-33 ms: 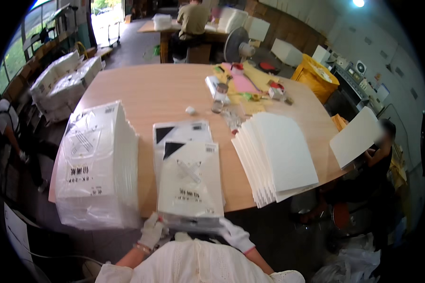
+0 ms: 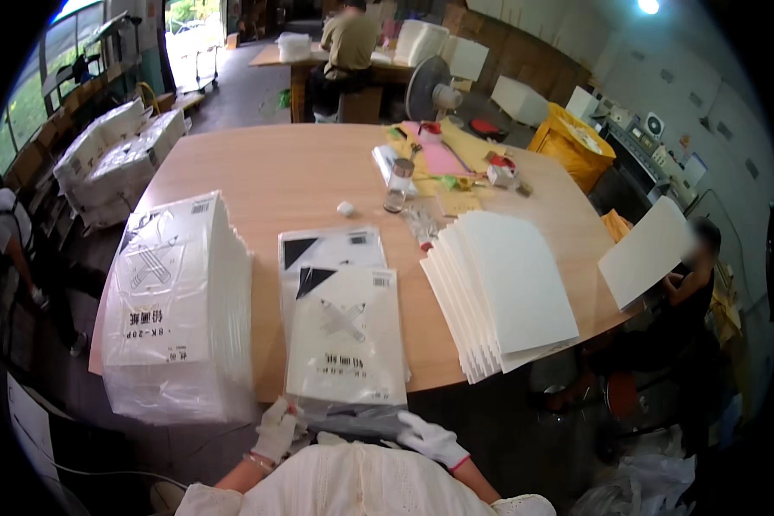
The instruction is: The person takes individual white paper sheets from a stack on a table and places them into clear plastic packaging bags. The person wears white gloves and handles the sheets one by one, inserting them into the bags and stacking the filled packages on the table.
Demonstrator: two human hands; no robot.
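A clear plastic bag of drawing paper (image 2: 342, 331), with a black corner and crossed pencils printed on its cover sheet, lies at the table's near edge. Its loose clear flap (image 2: 353, 420) hangs over the edge towards me. My left hand (image 2: 275, 432), in a white glove, is at the flap's left end with fingers curled; what they hold is unclear. At the flap's right end, my right hand (image 2: 433, 439), also gloved, has its fingers stretched out over the plastic. Another bagged pack (image 2: 331, 242) lies partly beneath the first one.
A tall stack of bagged packs (image 2: 163, 284) stands left, fanned white paper (image 2: 525, 284) right. Behind are a glass jar (image 2: 398, 185), a small white lump (image 2: 346, 208) and coloured sheets (image 2: 443, 150). A person (image 2: 697, 267) holds a white sheet (image 2: 645, 249) at the right.
The whole view has shifted slightly. My right hand's fingers are a little more spread over the flap. The packs stay in place.
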